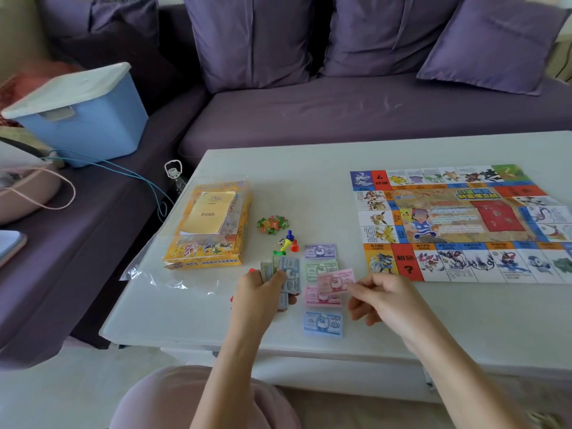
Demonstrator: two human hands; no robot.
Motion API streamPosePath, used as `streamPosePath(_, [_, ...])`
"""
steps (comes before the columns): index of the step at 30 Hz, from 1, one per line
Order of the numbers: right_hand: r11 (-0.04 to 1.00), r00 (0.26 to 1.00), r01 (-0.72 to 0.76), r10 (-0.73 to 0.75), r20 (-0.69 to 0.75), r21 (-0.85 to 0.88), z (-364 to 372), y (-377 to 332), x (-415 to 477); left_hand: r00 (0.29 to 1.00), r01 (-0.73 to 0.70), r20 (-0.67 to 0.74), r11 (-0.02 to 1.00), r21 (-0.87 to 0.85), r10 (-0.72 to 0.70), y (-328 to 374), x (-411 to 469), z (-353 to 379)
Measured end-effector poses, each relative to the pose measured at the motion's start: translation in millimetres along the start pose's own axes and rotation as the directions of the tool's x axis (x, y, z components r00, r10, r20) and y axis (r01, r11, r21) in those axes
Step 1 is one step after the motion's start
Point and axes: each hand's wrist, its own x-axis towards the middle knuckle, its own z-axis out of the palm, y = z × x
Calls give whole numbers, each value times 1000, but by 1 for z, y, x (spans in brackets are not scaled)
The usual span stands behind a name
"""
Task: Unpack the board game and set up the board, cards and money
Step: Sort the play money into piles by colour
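Note:
The game board (pixel 458 224) lies unfolded on the right of the white table (pixel 309 168). My left hand (pixel 260 295) grips a fanned stack of play money (pixel 286 275) above the table. My right hand (pixel 383 297) pinches a pink note (pixel 335 280) just over a pink pile (pixel 322 297). Purple (pixel 320 251), green (pixel 320 268) and blue (pixel 323 324) piles lie in the same column. The yellow game box (pixel 207 230) with a booklet on top sits to the left.
Coloured pawns and a die (pixel 288 243) and a green-orange paper piece (pixel 272 225) lie between box and money. Clear plastic wrap (pixel 161 274) spreads under the box. A blue bin (pixel 83 116) stands on the purple sofa (pixel 340 109) behind the table.

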Motion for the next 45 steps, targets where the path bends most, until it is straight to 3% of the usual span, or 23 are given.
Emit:
streamPosePath(6, [973, 999, 25, -32, -27, -229, 15, 10, 1, 1000, 3, 10, 995, 97, -4, -3, 1, 2])
streamPosePath(9, [966, 999, 19, -25, -21, -257, 18, 11, 1, 1000, 7, 20, 996, 91, -9, -2, 0, 3])
streamPosePath(16, [858, 971, 106, -199, -134, -503, 8, 9, 2, 998, 58, 38, 997, 44, -59, -1, 2, 3])
streamPosePath(24, [754, 973, 85, -203, -108, -651, 13, 16, 4, 993, 105, 63, 994, -13, -104, -2, 5, 4])
streamPosePath(31, [798, 952, 197, -294, -82, -569, 4, 14, 6, 996, 85, 37, 995, -47, -83, 3, 2, 5])
streamPosePath(38, [908, 914, 370, -394, -98, -198, 5, -2, -3, 979, -141, 147, 990, -33, 144, -1, 2, 8])
streamPosePath(41, [934, 935, 330, -343, -88, -136, 4, -8, -4, 955, -220, 208, 975, 22, 211, 1, -2, 9])
streamPosePath(45, [981, 981, 169, -177, 86, 92, 7, -8, -5, 946, -209, 231, 973, -95, 226, 2, -1, 11])
